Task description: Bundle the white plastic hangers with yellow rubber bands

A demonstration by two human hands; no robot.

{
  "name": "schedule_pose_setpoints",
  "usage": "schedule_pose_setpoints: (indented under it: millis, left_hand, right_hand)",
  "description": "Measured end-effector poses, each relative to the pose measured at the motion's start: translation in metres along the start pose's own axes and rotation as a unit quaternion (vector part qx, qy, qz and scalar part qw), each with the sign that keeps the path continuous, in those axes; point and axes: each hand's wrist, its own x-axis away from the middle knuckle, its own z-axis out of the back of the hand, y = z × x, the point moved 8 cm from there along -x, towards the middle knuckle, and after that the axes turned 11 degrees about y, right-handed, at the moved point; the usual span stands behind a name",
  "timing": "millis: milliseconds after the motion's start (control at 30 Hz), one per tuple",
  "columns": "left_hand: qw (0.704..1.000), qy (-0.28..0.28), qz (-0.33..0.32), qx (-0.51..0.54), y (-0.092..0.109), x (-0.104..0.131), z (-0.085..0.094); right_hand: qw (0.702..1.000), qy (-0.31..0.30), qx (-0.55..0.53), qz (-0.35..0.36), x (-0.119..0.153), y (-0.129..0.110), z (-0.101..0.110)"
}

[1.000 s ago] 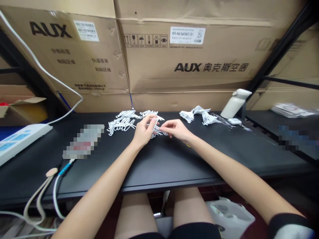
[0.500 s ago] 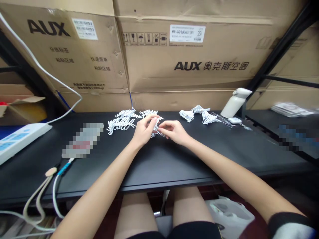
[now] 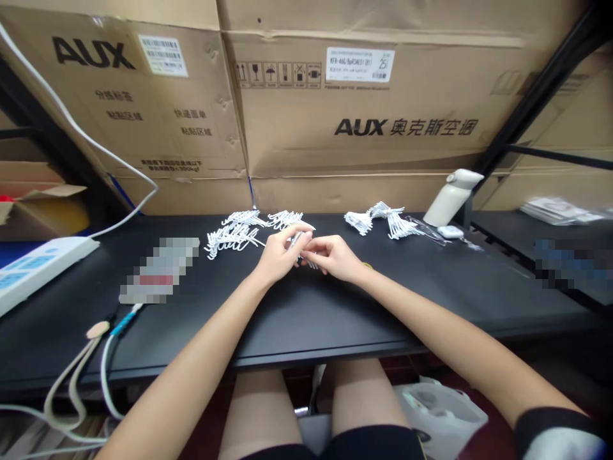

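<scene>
My left hand [image 3: 282,252] is closed round a bundle of thin white wire hooks [image 3: 312,260], mostly hidden by the fingers. Fingertips of my right hand [image 3: 335,257] press together against the same bundle from the right. By my right wrist shows a thin yellow loop [image 3: 368,265], partly hidden, possibly a rubber band. Beyond my left hand lie several heaps of white hooks [image 3: 232,239], their bent ends pointing outward. To the right, further back, rest bundles of white hooks [image 3: 359,222] that look gathered at the middle.
A white bottle [image 3: 453,198] stands at the back right, with a small white case [image 3: 450,232] near it. On the left are a blurred-out phone-like item [image 3: 160,271] with a cable and a power strip [image 3: 43,265]. Large cardboard boxes [image 3: 297,147] wall off the back.
My hands have drawn closer together round the hooks, and the right fingers have shifted slightly left. The yellow loop by my right wrist has come into view.
</scene>
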Motion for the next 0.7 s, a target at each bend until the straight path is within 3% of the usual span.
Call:
schedule_pose_setpoints:
  millis: [233, 400, 567, 700]
  left_hand:
    - [0.999, 0.032, 0.014, 0.005, -0.004, -0.01, 0.011]
    - [0.981, 0.147, 0.083, 0.093, -0.014, -0.02, 0.038]
    - [0.977, 0.167, 0.09, 0.1, -0.013, -0.018, 0.041]
    - [0.98, 0.162, 0.085, 0.075, -0.014, -0.018, 0.039]
  right_hand:
    - [0.999, 0.037, -0.007, 0.006, -0.007, -0.001, 0.01]
    - [0.991, 0.133, 0.027, 0.005, -0.016, 0.013, 0.035]
    - [0.961, 0.092, 0.247, 0.079, -0.016, 0.026, 0.026]
    - [0.952, 0.054, 0.285, 0.099, -0.017, 0.031, 0.018]
